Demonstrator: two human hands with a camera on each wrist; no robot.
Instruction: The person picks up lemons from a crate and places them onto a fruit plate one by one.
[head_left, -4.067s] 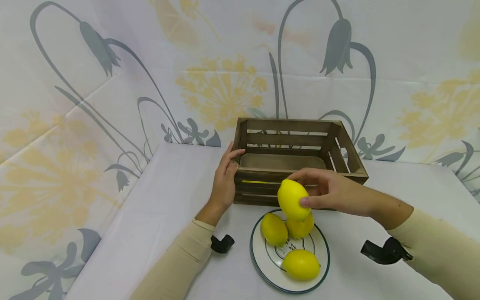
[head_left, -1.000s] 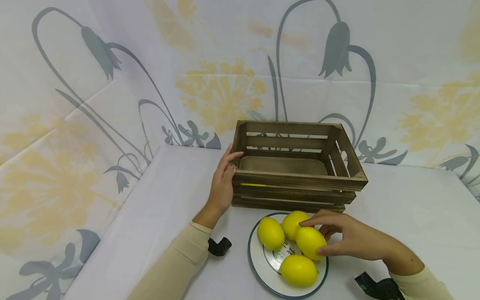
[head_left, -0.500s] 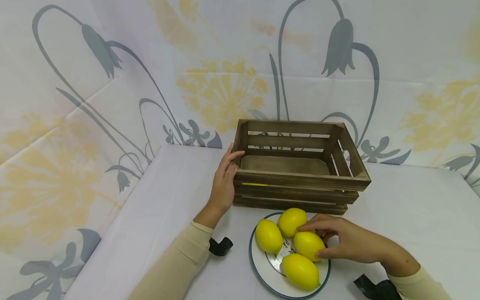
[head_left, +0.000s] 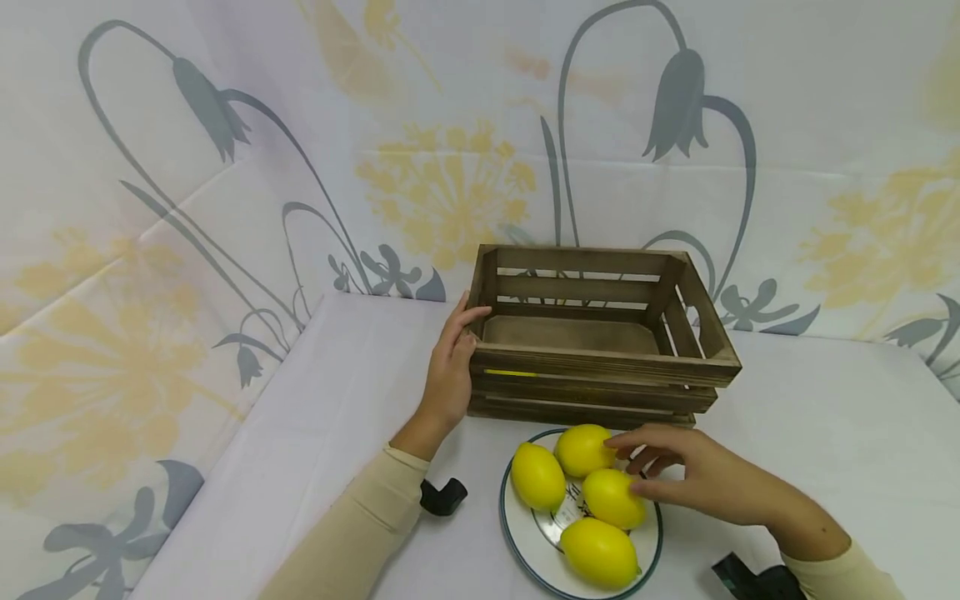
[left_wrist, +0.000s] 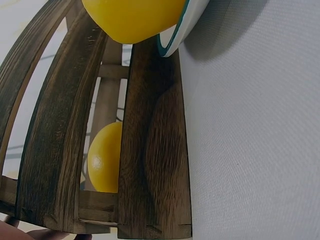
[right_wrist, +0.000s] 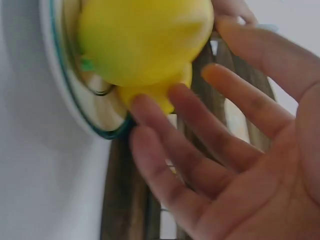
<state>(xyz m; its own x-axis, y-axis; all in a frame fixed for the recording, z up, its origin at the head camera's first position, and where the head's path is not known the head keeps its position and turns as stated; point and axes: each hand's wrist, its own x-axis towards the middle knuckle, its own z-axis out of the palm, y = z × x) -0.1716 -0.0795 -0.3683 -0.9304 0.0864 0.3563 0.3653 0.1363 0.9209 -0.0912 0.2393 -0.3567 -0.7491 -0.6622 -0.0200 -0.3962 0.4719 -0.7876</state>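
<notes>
My left hand (head_left: 447,375) grips the left end of a brown slatted wooden crate (head_left: 600,367), a finger over its rim. In front of the crate stands a white plate with a dark green rim (head_left: 517,542). It bears several lemons: a left one (head_left: 537,476), a back one (head_left: 584,450), a front one (head_left: 599,553) and a right one (head_left: 613,497). Beside the right lemon my right hand (head_left: 697,475) has its fingers spread and holds nothing; in the right wrist view the fingers (right_wrist: 195,135) look loose. Inside the crate lies another lemon (left_wrist: 105,157), partly hidden by slats.
A white cloth (head_left: 360,375) covers the table. Behind the crate hangs a flower-printed backdrop (head_left: 450,150). Black wrist pieces (head_left: 444,497) show at both sleeves.
Earlier my right hand held a lemon raised before the crate. It lowered this lemon onto the plate and has let go, fingers spread. My left hand stays at the crate.
</notes>
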